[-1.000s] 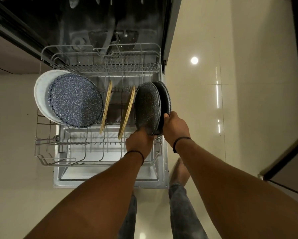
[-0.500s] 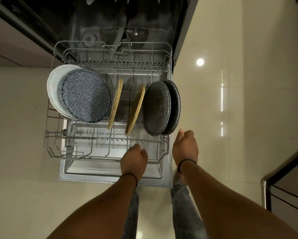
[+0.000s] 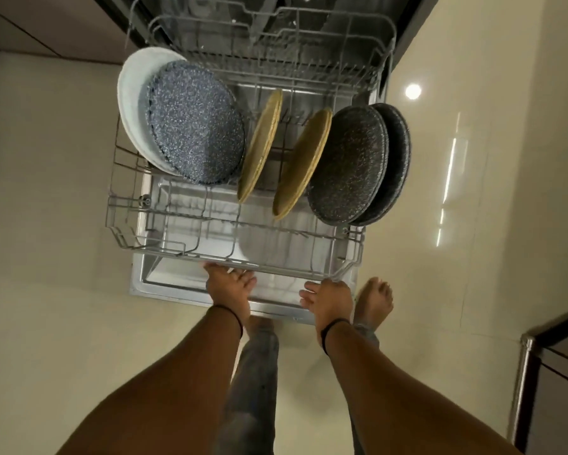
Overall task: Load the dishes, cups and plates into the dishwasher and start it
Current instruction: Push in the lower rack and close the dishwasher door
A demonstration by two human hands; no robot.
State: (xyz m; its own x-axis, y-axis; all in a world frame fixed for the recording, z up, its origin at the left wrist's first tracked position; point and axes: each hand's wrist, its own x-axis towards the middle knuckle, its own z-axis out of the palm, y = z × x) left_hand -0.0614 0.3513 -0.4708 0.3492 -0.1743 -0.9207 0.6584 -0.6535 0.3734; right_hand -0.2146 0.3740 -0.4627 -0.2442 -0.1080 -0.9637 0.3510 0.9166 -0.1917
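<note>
Bare forearms, thin black wristbands [image 3: 232, 318], grey mottled trousers [image 3: 256, 372], bare foot [image 3: 374, 300]

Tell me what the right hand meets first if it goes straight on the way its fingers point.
The right hand points up-frame at the lower rack; its front rail comes first, seemingly at the fingertips already, though depth is unclear.

The single head view looks steeply down from standing height onto the pulled-out lower rack [image 3: 230, 254] and open dishwasher door [image 3: 164, 284]. It faces the machine's dark interior, floor [image 3: 46, 192] on both sides.
</note>
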